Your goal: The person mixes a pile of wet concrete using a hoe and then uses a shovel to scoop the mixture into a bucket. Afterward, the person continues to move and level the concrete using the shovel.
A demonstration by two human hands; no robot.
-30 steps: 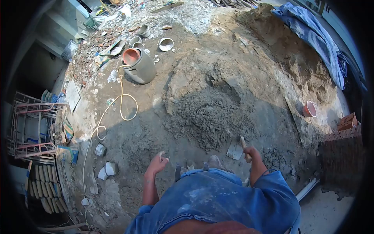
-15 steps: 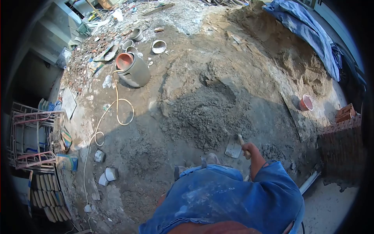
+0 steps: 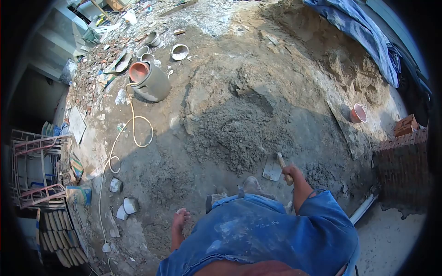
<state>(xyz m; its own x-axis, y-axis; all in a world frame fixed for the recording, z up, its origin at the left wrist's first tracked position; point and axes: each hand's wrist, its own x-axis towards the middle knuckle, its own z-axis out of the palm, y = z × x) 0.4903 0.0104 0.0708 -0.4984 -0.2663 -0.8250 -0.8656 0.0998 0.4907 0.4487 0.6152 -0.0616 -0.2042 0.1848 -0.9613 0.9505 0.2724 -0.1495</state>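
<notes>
My right hand (image 3: 290, 174) grips the wooden handle of a trowel (image 3: 272, 169), its grey blade pointing down toward the ground beside a heap of grey mortar (image 3: 239, 133). At my side, low by my blue shirt, my left hand (image 3: 180, 218) hangs with loosely curled fingers and holds nothing. My feet stand at the near edge of the mortar heap.
A grey drum with an orange bucket (image 3: 147, 80) on top stands at the far left, a hose (image 3: 131, 133) running from it. Small pans (image 3: 178, 51) lie beyond. Sand pile and blue tarp (image 3: 363, 37) at right, orange bucket (image 3: 357, 113), brick wall (image 3: 403, 156), stacked tiles (image 3: 55, 239) at left.
My left hand dropped from a raised position, went out of sight behind my shirt, and now shows lower at my side. The right hand with the trowel stayed almost still while the view shifted.
</notes>
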